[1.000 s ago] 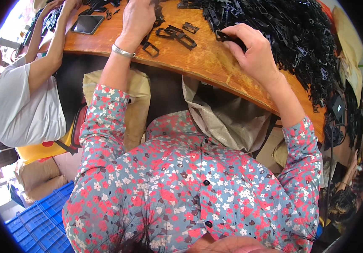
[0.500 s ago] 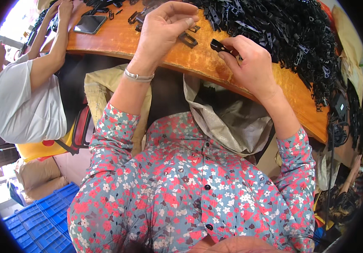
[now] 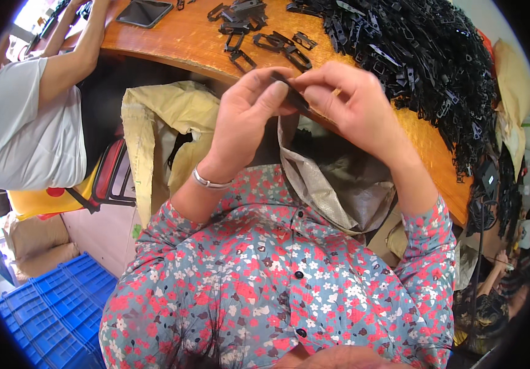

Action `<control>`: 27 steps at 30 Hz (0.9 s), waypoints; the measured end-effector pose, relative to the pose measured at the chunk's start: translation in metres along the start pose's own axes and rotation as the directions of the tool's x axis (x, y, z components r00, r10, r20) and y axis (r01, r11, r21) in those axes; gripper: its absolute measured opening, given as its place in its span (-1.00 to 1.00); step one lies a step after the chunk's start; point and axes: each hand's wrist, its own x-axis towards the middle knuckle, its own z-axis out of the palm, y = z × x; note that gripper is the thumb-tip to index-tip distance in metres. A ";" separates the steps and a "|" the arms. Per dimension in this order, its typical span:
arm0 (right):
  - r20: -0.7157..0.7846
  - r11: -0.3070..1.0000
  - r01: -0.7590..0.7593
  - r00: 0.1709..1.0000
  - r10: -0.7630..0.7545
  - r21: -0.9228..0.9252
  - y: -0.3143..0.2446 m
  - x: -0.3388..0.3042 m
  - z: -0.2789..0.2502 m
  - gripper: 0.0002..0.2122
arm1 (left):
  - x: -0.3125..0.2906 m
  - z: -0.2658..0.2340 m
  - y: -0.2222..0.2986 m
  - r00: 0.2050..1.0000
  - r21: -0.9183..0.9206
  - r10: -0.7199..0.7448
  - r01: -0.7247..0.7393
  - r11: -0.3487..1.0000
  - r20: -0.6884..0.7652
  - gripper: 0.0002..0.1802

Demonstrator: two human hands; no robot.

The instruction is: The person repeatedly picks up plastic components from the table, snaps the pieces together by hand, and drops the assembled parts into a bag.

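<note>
Between my two hands, at the table's near edge, is a slim black plastic piece. My left hand pinches it between thumb and fingers. The fingers of my right hand close on its other end; the fingertips partly hide it. Just beyond my hands, several black rectangular plastic frames lie loose on the wooden table. Farther back sits a small cluster of similar black parts.
A large heap of black plastic parts covers the table's right side. A dark phone lies at the left, near a co-worker's arm. Open woven sacks hang below the table edge. Blue crates stand at lower left.
My left hand has come down and right from over the table to meet my right hand, and now grips the black piece too. My right hand has shifted slightly nearer.
</note>
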 end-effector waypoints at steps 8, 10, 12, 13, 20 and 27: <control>-0.028 0.841 0.008 0.999 -0.027 -0.541 0.035 0.046 0.008 -0.80 | -0.012 -0.026 0.014 0.996 0.010 -0.082 0.082 0.997 -0.020 -0.66; 0.006 0.755 -0.005 1.000 0.012 -0.656 0.035 0.047 0.014 -0.71 | -0.016 -0.030 0.009 0.995 -0.001 -0.096 0.096 0.995 -0.022 -0.66; 0.018 0.762 0.012 1.000 0.000 -0.647 0.041 0.047 0.015 -0.72 | -0.017 -0.031 0.006 0.994 -0.013 -0.109 0.109 0.994 -0.025 -0.66; 0.027 0.771 0.026 1.000 -0.012 -0.637 0.043 0.048 0.014 -0.74 | -0.017 -0.030 0.005 0.994 -0.009 -0.108 0.108 0.994 -0.017 -0.66; 0.006 0.793 0.019 1.000 -0.019 -0.608 0.037 0.041 0.005 -0.83 | -0.015 -0.029 0.005 0.995 0.045 -0.098 0.097 0.994 0.004 -0.65; -0.005 0.849 0.018 1.000 -0.025 -0.529 0.048 0.037 0.006 -0.85 | -0.014 -0.024 0.002 0.993 -0.011 -0.118 0.118 0.993 0.030 -0.59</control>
